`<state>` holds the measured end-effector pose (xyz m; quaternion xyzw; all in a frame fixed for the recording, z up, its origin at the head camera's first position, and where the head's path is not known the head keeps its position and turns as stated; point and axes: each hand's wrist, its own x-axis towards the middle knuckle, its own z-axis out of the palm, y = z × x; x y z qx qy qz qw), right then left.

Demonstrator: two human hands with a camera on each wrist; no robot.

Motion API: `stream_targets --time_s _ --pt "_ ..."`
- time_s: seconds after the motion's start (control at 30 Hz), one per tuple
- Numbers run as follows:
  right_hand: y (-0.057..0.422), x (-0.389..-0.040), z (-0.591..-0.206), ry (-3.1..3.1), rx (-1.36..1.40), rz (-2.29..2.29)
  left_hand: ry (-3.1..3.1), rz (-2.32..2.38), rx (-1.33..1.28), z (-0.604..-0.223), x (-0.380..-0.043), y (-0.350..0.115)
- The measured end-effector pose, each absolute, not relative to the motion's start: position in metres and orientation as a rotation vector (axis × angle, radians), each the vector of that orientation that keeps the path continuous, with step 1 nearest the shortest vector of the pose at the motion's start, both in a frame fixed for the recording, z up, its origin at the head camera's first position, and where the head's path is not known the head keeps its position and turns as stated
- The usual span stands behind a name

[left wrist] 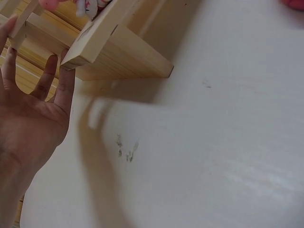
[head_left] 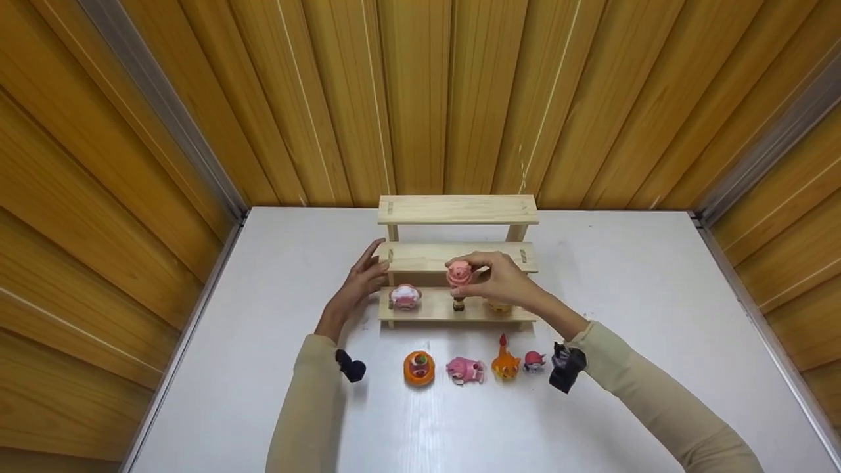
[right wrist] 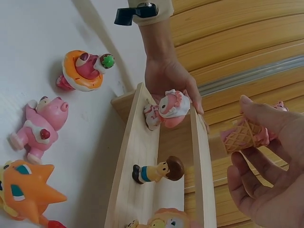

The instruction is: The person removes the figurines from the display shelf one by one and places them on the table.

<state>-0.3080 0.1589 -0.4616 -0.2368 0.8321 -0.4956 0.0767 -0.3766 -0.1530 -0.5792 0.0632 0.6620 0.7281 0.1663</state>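
My right hand [head_left: 502, 279] pinches a pink figurine in a waffle cone [right wrist: 244, 135] between thumb and fingers, above the lowest step of a three-step wooden shelf [head_left: 453, 209]. With its fingers extended, my left hand [left wrist: 31, 121] touches the shelf's left end. On the lowest step, a pink figurine with a white bonnet [right wrist: 173, 109] stands at the left. A brown-haired figurine [right wrist: 161, 171] stands in the middle, partly below the cone figurine in the head view. The yellow-orange figurine [right wrist: 166, 218] at the right is partly hidden by my right hand in the head view.
On the white table [head_left: 295, 420] before the shelf lie a figurine in an orange donut ring [head_left: 419, 368], a pink bear figurine [head_left: 465, 370], an orange figurine with a red tail tip [head_left: 505, 364] and a small red-topped figurine [head_left: 534, 362]. Wood-patterned walls [head_left: 414, 98] surround the table.
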Motion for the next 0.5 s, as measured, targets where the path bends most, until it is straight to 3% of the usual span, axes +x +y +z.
stream_targets --time_s 0.5 --pt "0.22 -0.301 -0.46 2.465 -0.496 -1.533 1.898 2.053 0.183 -0.577 -0.376 -0.153"
